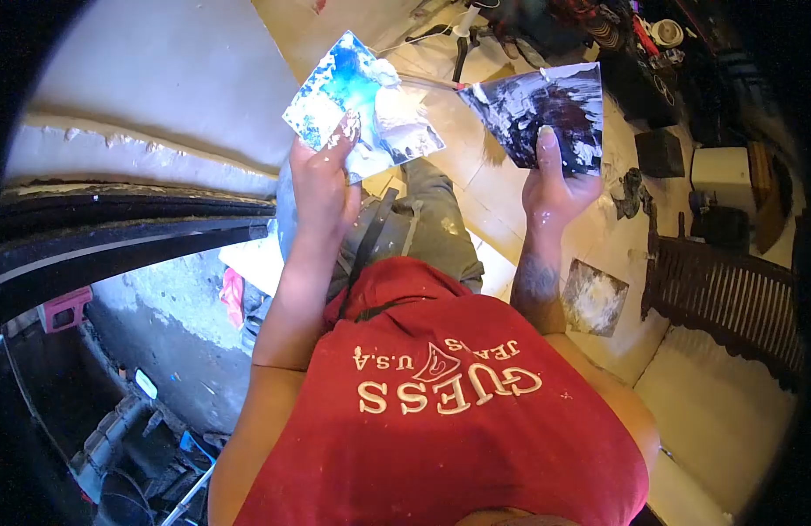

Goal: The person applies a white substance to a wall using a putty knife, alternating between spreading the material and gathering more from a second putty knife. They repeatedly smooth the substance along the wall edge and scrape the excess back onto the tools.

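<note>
Blue card (360, 83) and dark card (565, 101), both smeared white.
Left hand (321, 180) grasps the blue card's lower-left edge; right hand (554, 188) grasps the dark card's bottom edge.

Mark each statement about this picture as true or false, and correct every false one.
1. The left hand holds a blue-and-white sheet. True.
2. The dark sheet is free of white smears. False: white smears cover part of it.
3. The right hand grips the dark sheet. True.
4. The person's top is plain green. False: it is red with white lettering.
5. Slatted dark furniture appears at the right of the view. True.
6. Both hands share one sheet. False: each holds its own.
</note>
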A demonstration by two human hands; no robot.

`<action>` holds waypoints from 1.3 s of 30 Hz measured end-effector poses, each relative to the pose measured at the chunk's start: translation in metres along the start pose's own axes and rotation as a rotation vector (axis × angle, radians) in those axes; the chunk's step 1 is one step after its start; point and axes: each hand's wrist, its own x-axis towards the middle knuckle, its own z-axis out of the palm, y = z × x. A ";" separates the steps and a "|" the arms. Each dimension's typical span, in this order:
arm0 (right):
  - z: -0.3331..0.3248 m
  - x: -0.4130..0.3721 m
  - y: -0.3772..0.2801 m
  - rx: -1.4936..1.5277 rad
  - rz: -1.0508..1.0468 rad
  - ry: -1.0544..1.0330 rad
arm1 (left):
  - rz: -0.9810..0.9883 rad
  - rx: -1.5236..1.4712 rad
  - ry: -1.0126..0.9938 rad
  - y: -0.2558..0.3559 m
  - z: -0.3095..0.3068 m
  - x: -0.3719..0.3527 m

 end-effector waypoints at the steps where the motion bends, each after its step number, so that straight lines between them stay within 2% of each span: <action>1: 0.000 0.000 0.000 -0.071 -0.008 -0.013 | -0.004 0.015 0.002 0.001 -0.001 -0.001; 8: 0.016 -0.031 0.004 -0.125 -0.115 -0.139 | 0.033 -0.057 0.080 -0.014 -0.002 -0.001; 15: 0.014 -0.038 0.011 -0.223 -0.232 -0.256 | 0.086 0.153 0.035 -0.021 -0.008 0.002; 16: 0.014 -0.041 0.012 -0.230 -0.160 -0.232 | 0.085 0.118 0.027 -0.022 -0.007 0.003; 17: 0.014 -0.041 0.019 -0.095 -0.112 -0.244 | 0.101 0.127 0.048 -0.024 -0.009 0.002; 19: 0.015 -0.040 0.019 -0.149 -0.155 -0.326 | 0.074 0.048 0.051 -0.023 -0.005 -0.002; 25: -0.007 -0.054 0.051 -0.220 -0.019 -0.399 | -0.005 -0.079 0.094 -0.015 0.005 -0.005; 29: -0.025 -0.048 0.070 -0.167 0.382 -0.241 | -0.051 -0.070 0.077 -0.017 0.001 -0.006; 31: -0.034 -0.033 0.072 -0.432 0.311 -0.282 | -0.086 -0.038 0.049 -0.023 -0.006 0.002; 33: -0.036 -0.024 0.062 -0.566 0.263 -0.363 | -0.181 0.027 0.024 -0.028 -0.017 0.002; 39: -0.038 -0.018 0.079 -0.548 0.328 -0.657 | -0.442 0.152 0.132 -0.072 -0.100 -0.018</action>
